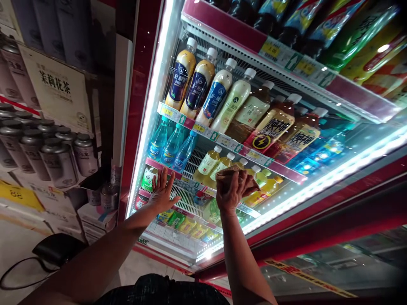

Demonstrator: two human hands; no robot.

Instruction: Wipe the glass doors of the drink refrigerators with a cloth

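A brown cloth [251,183] is bunched under my right hand [231,191], whose fingers curl over it. It looks pressed to the glass front of a lit drinks cooler, over a row of yellow-drink bottles [208,164]. My left hand [163,192] is spread with its fingers apart and holds nothing. It is at the cooler's left side, just below the blue bottles [185,152] and beside a green-labelled bottle [149,178]. Whether its palm touches the glass I cannot tell.
Higher cooler shelves hold milk-tea bottles [199,87] and large soda bottles [359,34]. A red frame with a bright light strip [141,144] edges the cooler. Silver cans [59,159] and cartons [59,91] are stacked at left. A black bag [59,250] lies low at left.
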